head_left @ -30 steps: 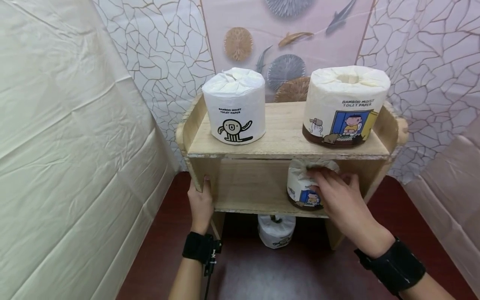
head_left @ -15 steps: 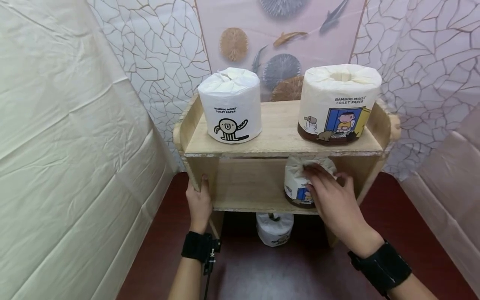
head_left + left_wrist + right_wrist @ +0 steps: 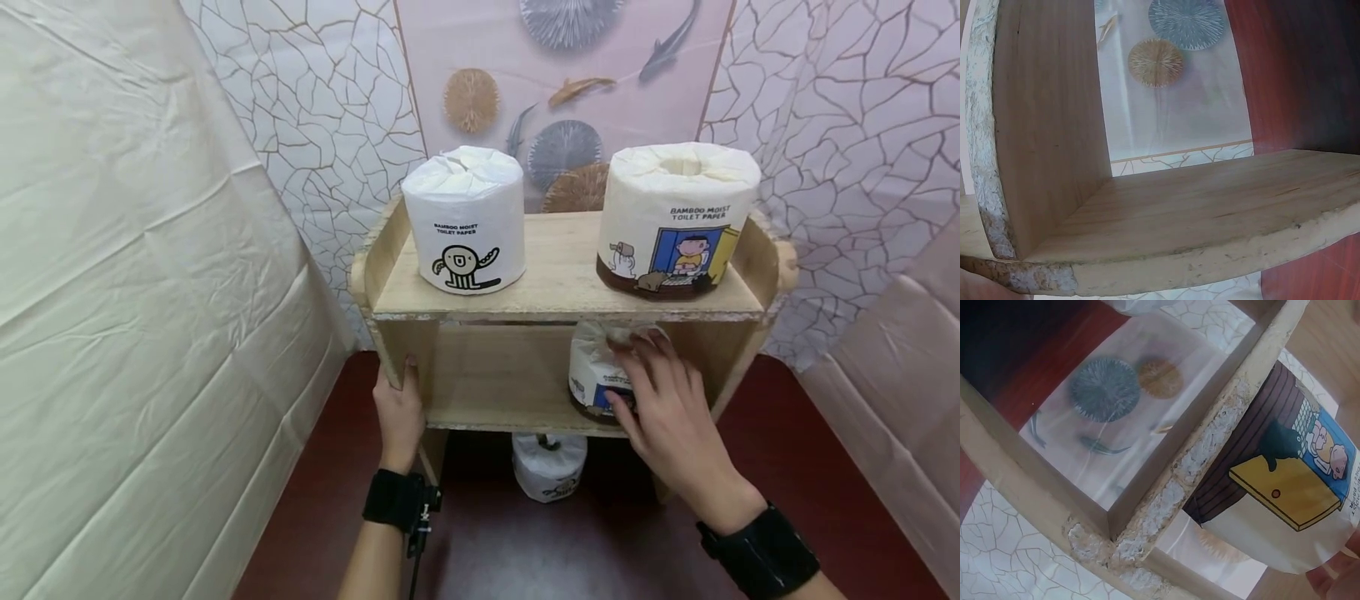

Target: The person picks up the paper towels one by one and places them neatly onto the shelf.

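Observation:
My right hand (image 3: 667, 408) holds a wrapped toilet paper roll (image 3: 592, 358) that stands on the middle shelf, towards its right side. Its fingers bend over the roll's top and the thumb lies across the printed front. The right wrist view shows the roll (image 3: 1279, 481) large, with fingertips (image 3: 1335, 581) touching its lower right end. My left hand (image 3: 400, 417) grips the left side panel of the wooden shelf unit (image 3: 495, 375). Only a sliver of that hand (image 3: 982, 287) shows in the left wrist view, beside the panel's edge.
Up on the top board stand a white roll (image 3: 465, 225) at left and a cream roll (image 3: 678, 221) at right. Below the middle shelf, another white roll (image 3: 549, 471) stands on the dark red table (image 3: 510, 550). A pale quilted cover (image 3: 150, 333) rises at left.
My right hand has shifted its hold: the thumb now lies lower across the roll's front and the fingers are more spread over the top. The left hand stays on the panel.

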The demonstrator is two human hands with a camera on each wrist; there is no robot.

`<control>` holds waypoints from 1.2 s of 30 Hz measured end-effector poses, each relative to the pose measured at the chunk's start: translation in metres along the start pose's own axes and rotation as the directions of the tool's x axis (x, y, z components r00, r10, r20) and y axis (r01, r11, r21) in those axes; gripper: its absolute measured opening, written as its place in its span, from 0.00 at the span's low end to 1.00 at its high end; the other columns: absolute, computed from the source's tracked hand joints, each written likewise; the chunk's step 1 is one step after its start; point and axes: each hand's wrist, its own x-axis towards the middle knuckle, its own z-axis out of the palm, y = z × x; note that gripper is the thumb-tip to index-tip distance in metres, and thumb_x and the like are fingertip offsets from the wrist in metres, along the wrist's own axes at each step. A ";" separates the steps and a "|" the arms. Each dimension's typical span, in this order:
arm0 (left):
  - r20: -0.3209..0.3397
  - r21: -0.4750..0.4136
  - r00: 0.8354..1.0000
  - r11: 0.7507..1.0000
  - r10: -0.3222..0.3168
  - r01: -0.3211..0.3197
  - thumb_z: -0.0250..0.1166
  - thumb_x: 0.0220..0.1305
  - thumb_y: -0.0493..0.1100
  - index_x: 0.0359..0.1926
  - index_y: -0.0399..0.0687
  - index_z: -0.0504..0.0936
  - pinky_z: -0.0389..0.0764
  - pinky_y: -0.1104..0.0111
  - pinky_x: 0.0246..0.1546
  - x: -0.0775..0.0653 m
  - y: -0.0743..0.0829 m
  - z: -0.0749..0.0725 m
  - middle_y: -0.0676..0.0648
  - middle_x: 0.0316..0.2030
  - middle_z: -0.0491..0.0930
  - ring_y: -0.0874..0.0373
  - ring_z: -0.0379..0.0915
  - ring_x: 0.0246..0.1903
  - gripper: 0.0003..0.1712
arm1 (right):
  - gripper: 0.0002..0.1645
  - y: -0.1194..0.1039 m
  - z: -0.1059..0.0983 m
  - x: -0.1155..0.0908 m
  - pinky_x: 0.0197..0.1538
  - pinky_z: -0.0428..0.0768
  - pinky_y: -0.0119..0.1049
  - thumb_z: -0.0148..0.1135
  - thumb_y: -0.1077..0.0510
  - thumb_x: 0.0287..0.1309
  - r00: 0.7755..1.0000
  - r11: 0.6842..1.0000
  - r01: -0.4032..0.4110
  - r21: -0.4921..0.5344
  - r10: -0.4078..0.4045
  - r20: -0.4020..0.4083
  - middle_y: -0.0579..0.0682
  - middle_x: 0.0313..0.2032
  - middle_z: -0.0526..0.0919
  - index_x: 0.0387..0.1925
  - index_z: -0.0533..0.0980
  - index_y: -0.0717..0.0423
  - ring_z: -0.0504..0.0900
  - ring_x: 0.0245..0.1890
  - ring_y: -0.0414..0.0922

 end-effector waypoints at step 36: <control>-0.021 0.009 0.999 1.000 0.029 -0.029 0.58 0.83 0.47 0.67 0.40 0.76 0.77 0.68 0.32 0.002 -0.001 0.000 0.33 0.43 0.84 0.41 0.80 0.33 0.21 | 0.27 0.004 -0.011 0.006 0.60 0.63 0.71 0.43 0.54 0.84 0.976 0.999 -0.008 0.051 0.019 -0.217 0.78 0.59 0.70 0.65 0.70 0.74 0.67 0.61 0.77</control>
